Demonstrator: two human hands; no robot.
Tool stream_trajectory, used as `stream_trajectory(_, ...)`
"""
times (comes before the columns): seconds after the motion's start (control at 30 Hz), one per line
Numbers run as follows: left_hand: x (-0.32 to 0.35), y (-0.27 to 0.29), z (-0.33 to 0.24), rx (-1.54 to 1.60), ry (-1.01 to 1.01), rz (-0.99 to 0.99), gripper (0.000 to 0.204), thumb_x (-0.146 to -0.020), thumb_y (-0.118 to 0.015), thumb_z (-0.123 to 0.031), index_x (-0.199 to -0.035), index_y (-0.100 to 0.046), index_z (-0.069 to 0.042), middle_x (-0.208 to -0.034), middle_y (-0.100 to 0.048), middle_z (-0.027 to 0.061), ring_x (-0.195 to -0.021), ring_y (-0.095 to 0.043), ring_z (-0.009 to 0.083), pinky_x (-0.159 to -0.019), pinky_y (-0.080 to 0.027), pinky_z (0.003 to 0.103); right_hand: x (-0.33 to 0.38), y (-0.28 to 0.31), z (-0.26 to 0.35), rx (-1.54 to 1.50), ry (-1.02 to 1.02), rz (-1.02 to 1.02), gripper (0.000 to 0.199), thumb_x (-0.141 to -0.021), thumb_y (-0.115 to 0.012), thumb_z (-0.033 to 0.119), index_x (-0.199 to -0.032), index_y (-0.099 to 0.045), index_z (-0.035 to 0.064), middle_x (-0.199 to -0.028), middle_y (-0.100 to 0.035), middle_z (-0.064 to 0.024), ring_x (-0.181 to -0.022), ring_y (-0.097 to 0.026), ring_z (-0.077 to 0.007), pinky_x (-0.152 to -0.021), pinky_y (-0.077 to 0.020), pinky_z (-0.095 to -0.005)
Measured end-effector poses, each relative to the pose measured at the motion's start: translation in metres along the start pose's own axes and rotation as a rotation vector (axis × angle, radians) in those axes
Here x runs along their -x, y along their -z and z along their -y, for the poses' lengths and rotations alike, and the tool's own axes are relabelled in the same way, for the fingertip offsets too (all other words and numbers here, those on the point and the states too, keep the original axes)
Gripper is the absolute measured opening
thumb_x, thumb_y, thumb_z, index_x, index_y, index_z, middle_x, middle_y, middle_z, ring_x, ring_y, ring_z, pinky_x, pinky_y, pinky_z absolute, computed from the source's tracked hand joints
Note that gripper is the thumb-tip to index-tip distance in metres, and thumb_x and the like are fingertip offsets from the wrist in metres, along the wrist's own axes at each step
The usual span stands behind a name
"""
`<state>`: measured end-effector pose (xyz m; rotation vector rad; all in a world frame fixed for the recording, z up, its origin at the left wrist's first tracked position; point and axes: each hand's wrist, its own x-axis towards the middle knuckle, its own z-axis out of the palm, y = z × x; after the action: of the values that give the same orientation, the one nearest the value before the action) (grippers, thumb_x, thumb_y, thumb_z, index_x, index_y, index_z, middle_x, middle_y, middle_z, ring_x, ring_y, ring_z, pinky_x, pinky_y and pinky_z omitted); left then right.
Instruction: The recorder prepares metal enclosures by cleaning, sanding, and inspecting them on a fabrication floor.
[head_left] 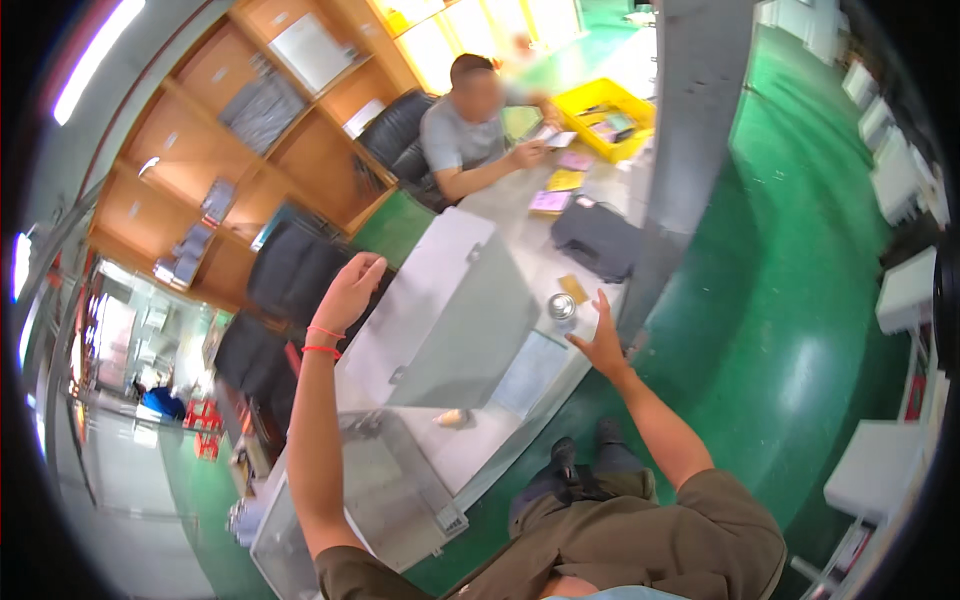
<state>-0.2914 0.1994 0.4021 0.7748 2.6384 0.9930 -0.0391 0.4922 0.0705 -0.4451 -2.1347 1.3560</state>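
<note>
My left hand point(352, 292), with red bands at its wrist, is raised past the far left side of a large pale grey metal case point(425, 290). Its fingers are curled in, and nothing shows in them. At the table's right edge, my right hand point(602, 342) has its thumb and fingers spread apart. Just left of it stands a round container with a shiny metal top point(562, 306); whether the fingertips touch it I cannot tell. A pale blue sheet point(530, 372) lies between the case and the table edge.
Across the white table point(510, 215) a seated person point(470, 135) holds a small pale item beside a yellow bin point(608, 118). A dark bag-like thing point(597, 238) lies near a grey pillar point(695, 130). A clear-sided box point(370, 490) stands at near left. Black chairs point(300, 265) line the far side.
</note>
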Motion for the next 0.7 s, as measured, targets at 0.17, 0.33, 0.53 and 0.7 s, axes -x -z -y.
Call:
stream_trajectory(0.17,-0.026,-0.051,0.008,0.542,0.164,0.285,0.039,-0.110,-0.050,-0.034,-0.102,-0.070,-0.001,-0.089,-0.063,-0.0033,-0.080,-0.054,0.0086,-0.073,-0.046,0.029,0.112,0.081,0.006,0.028,-0.275,-0.141,0.095,-0.087,-0.084,0.026,-0.159,-0.027,-0.0003,-0.151,-0.047,-0.0261,-0.136,-0.053,-0.0384,-0.114,-0.0433,-0.0456)
stream_trajectory(0.33,-0.045,-0.043,0.054,0.522,0.033,0.368,0.040,-0.110,-0.048,-0.028,-0.110,-0.070,0.005,-0.099,-0.070,0.0023,-0.087,-0.060,0.0107,-0.079,-0.047,0.031,0.253,0.125,0.019,0.256,-0.632,-0.237,0.076,-0.093,-0.078,0.037,-0.151,-0.040,0.0044,-0.126,-0.066,-0.0248,-0.112,-0.068,-0.0346,-0.098,-0.0531,-0.0455)
stream_trajectory(0.53,-0.011,-0.049,0.005,0.447,-0.122,0.351,0.041,-0.112,-0.047,-0.028,-0.097,-0.069,0.003,-0.087,-0.066,-0.0011,-0.078,-0.056,0.0078,-0.072,-0.046,0.028,0.350,0.108,0.028,0.195,-0.770,-0.402,0.070,-0.095,-0.075,0.036,-0.149,-0.043,0.0053,-0.112,-0.071,-0.0207,-0.094,-0.073,-0.0294,-0.087,-0.0564,-0.0428)
stream_trajectory(0.7,0.048,-0.010,-0.048,0.315,-0.269,0.321,0.040,-0.112,-0.047,-0.027,-0.094,-0.069,0.002,-0.080,-0.058,-0.0065,-0.071,-0.047,0.0042,-0.064,-0.039,0.025,0.388,0.106,0.036,0.051,-0.777,-0.461,0.069,-0.094,-0.074,0.038,-0.147,-0.044,0.0054,-0.105,-0.075,-0.0181,-0.100,-0.072,-0.0347,-0.090,-0.0547,-0.0439)
